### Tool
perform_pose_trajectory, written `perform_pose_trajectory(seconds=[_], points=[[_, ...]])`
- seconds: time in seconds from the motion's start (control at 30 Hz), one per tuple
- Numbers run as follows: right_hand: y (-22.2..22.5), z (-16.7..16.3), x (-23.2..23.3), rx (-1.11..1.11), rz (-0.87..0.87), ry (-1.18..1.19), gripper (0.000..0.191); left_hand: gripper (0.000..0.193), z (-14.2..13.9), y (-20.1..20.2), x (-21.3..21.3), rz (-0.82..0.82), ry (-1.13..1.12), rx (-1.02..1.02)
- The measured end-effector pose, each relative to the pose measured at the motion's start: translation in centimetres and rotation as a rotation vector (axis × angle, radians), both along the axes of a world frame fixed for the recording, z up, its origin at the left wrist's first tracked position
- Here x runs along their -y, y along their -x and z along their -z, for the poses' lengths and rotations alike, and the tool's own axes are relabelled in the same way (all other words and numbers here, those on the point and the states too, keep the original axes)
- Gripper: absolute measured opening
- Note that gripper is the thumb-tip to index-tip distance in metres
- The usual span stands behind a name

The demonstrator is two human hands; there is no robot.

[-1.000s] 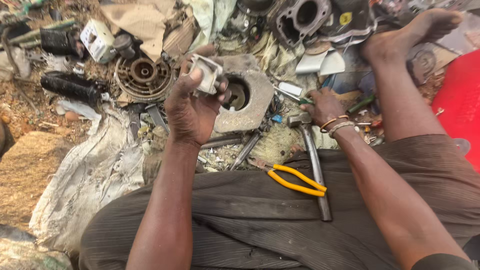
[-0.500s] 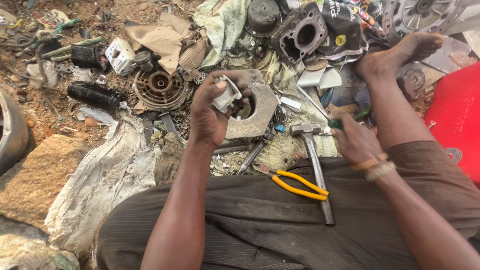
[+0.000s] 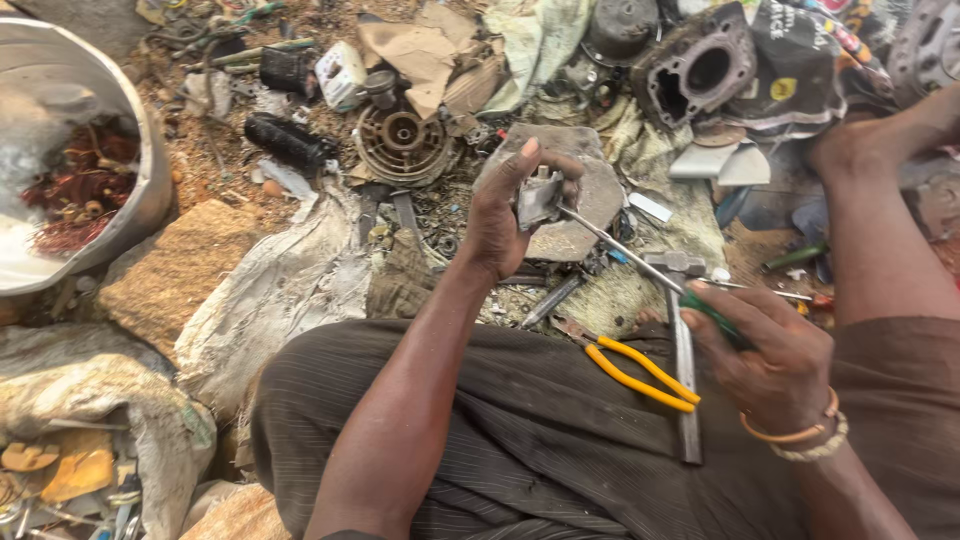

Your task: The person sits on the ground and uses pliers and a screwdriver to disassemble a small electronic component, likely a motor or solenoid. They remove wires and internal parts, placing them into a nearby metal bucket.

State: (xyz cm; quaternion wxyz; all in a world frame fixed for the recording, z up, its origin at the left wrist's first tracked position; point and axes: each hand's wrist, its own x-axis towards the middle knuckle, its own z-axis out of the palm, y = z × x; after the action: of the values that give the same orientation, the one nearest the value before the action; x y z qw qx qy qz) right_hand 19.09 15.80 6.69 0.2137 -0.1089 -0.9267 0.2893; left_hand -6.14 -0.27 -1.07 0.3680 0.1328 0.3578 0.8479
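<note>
Your left hand [image 3: 505, 215] is closed around a small grey metal part [image 3: 538, 198], held up above the flat stone slab [image 3: 590, 200] that lies on the ground in front of your lap. Your right hand [image 3: 765, 350] grips a green-handled screwdriver [image 3: 640, 262], and its thin shaft runs up and to the left until the tip meets the part's lower right edge.

As far as can be judged, the prying or unscrewing is under way and not finished: the part looks to be in one piece, and no freed piece shows beside it. Whether a screw has loosened is too small to tell.

Your left forearm rises from your lap with the wrist bent forward, thumb on top, fingers wrapped over the part's far side. Your right wrist, with its bangles, sits low near your right knee, palm turned down.

Yellow-handled pliers [image 3: 640, 372] and a hammer [image 3: 682, 340] lie on the cloth over your lap, just beside your right hand.
</note>
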Motion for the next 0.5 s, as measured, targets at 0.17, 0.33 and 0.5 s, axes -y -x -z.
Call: perform_pose_trajectory(seconds=[0.17,0.33,0.5], points=[[1.1,-3.2,1.4,0.070,-0.029,-0.113,0.035,0.033,0.4,-0.3,-0.2,0.093,0.090,-0.101],[1.6,-7.5,3.1,0.277,-0.059,-0.401,0.037,0.028,0.0,-0.9,-0.4,0.150,0.264,-0.150],[2.8,-7.7,3.7,0.365,-0.085,-0.573,0.041,0.019,-0.6,-0.9,0.0,0.140,0.225,-0.046]])
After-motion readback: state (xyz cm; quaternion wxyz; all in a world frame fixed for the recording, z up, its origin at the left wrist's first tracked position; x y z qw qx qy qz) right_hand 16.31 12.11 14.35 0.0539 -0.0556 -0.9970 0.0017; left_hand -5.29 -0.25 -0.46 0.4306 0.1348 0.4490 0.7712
